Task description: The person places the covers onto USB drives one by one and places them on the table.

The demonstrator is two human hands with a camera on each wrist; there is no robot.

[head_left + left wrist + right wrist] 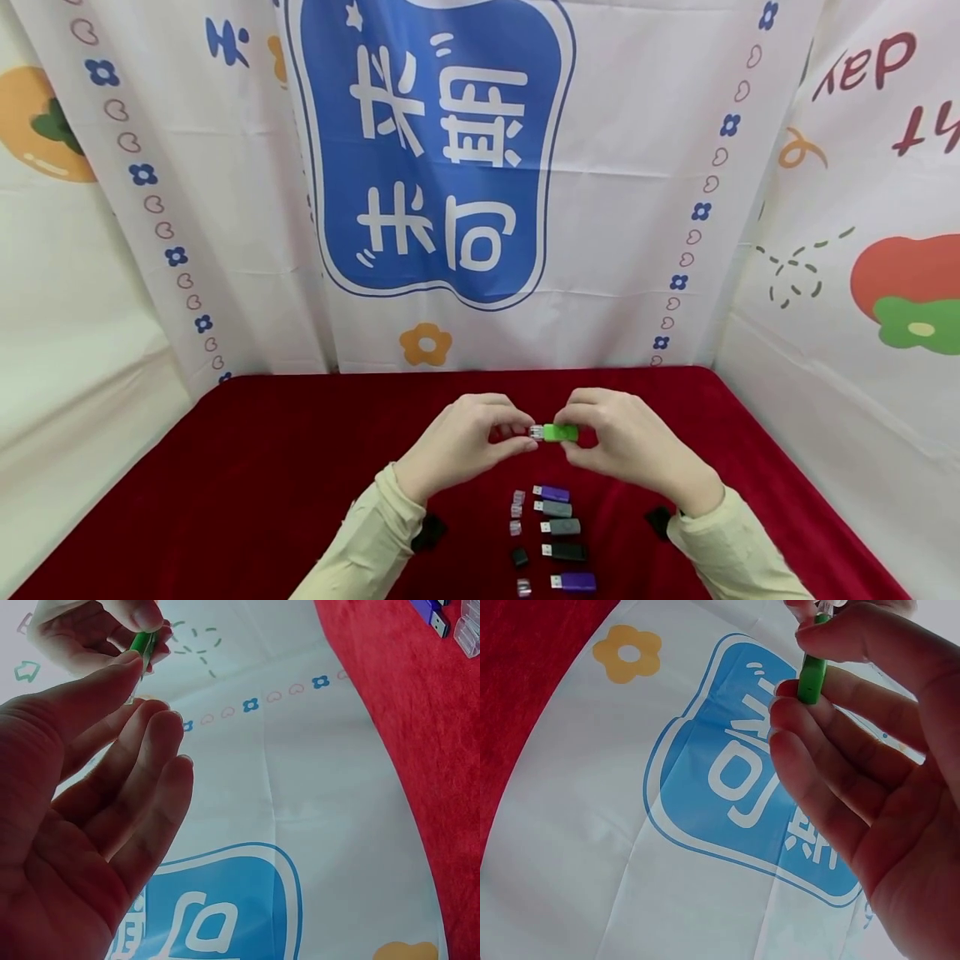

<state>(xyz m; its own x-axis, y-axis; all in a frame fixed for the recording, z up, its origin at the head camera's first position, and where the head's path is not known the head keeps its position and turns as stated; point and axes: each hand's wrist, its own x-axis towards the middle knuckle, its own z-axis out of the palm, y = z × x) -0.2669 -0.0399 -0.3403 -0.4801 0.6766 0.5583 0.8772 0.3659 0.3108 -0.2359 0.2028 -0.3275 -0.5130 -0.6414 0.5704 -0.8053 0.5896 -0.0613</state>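
Above the table, my right hand (630, 437) pinches the body of a green USB flash drive (561, 432) between thumb and fingers. My left hand (468, 437) pinches the clear cap (536, 432) at the drive's left end. Cap and drive are in line and meet; how far the cap sits on the plug cannot be told. In the right wrist view the green drive (812, 681) shows its rounded end. In the left wrist view the thumb covers much of the green drive (140, 641).
Below the hands lie uncapped flash drives in a column: purple (553, 493), grey (564, 527), black (567, 552) and others. Left of them run clear caps (515, 527) and a black cap (520, 557). Red cloth (247, 483) covers the table; a printed curtain (615, 250) hangs behind.
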